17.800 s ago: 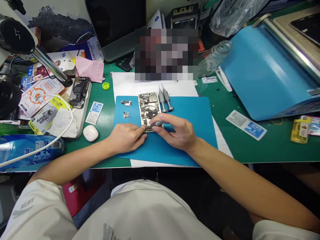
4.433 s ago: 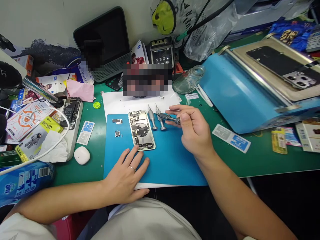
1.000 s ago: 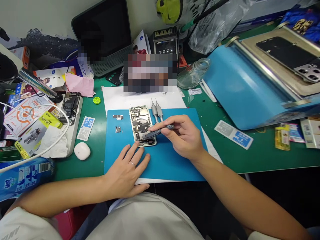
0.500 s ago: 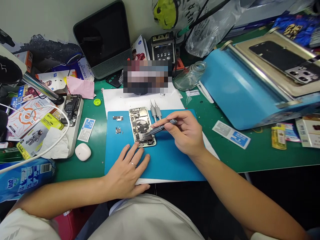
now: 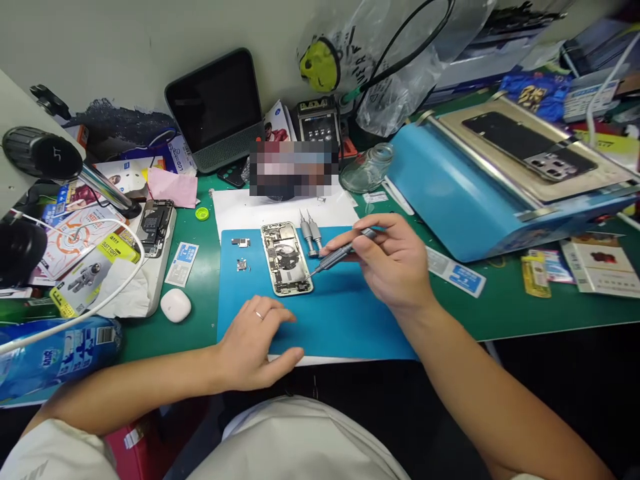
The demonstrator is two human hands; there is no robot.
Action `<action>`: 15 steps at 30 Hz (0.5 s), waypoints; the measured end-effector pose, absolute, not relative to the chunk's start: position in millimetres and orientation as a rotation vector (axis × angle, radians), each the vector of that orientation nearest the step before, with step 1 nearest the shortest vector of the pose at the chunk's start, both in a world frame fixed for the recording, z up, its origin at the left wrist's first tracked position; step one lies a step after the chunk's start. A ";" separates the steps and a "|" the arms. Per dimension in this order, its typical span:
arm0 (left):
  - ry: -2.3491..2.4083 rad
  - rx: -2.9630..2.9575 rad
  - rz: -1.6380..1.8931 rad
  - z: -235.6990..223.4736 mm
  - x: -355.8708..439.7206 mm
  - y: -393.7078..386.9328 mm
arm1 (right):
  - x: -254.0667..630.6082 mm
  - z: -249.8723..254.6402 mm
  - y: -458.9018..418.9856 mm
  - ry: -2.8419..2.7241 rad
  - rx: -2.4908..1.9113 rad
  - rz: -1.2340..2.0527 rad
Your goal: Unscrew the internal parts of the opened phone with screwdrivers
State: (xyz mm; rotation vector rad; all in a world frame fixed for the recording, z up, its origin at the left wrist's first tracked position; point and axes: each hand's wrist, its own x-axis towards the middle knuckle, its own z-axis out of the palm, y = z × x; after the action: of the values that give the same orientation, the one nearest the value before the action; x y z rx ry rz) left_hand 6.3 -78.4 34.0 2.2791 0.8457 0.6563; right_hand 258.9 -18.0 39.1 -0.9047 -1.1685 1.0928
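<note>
An opened phone (image 5: 287, 259) lies face up on the blue mat (image 5: 340, 327), its circuit parts bare. My right hand (image 5: 397, 263) grips a grey screwdriver (image 5: 336, 257) between thumb and fingers. The tip points down and left, close to the phone's lower right edge; whether it touches, I cannot tell. My left hand (image 5: 260, 340) rests on the mat below the phone, thumb and fingers apart, holding nothing. Left of the phone sit a small dark metal part (image 5: 241, 243) and a small circuit piece (image 5: 242, 265). Two more screwdrivers (image 5: 311, 232) lie just beyond its upper right corner.
A white earbud case (image 5: 176, 305) and a second opened phone (image 5: 156, 228) stand on the left, near boxes. At the right is a blue machine (image 5: 450, 220) carrying a phone back panel (image 5: 525, 143). A glass jar (image 5: 367, 170) and dark tablet-like screen (image 5: 215, 107) stand behind.
My right hand has drawn the screwdriver rightward, from over the phone to its edge. My left fingers have pulled back from the phone's lower end and curled somewhat. The view has shifted.
</note>
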 end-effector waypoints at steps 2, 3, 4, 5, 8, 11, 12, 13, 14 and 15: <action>0.903 2.145 0.646 35.6 5.4 -76.8 | 255.7 46.8 -26.3 -1.152 -0.874 1.088; 0.930 2.082 0.632 36.4 5.0 -75.7 | 253.1 49.6 -31.0 -1.149 -0.851 1.096; 0.953 2.028 0.613 37.2 4.8 -74.7 | 250.0 51.4 -35.7 -1.146 -0.827 1.106; 0.972 1.983 0.593 37.8 4.6 -73.7 | 246.5 52.3 -40.3 -1.150 -0.809 1.123; 0.982 1.904 0.545 39.0 4.9 -71.6 | 236.0 49.4 -51.3 -1.168 -0.796 1.156; 0.953 1.894 0.556 38.8 6.2 -70.7 | 227.9 43.2 -56.1 -1.179 -0.792 1.166; 0.946 1.895 0.568 38.3 6.7 -70.4 | 226.1 41.6 -56.6 -1.180 -0.794 1.171; 0.944 1.894 0.577 37.8 7.1 -70.1 | 224.6 40.3 -56.8 -1.180 -0.796 1.175; 0.946 1.890 0.585 37.3 7.5 -69.8 | 223.5 39.6 -56.8 -1.178 -0.796 1.179; 0.950 1.884 0.590 36.8 7.8 -69.5 | 222.5 39.2 -57.0 -1.175 -0.794 1.182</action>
State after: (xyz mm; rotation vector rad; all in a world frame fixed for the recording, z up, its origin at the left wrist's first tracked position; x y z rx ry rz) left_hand 7.8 -69.5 36.8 1.8836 0.9498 0.5900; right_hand 222.5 -57.0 39.2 -0.7939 -1.1751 1.1821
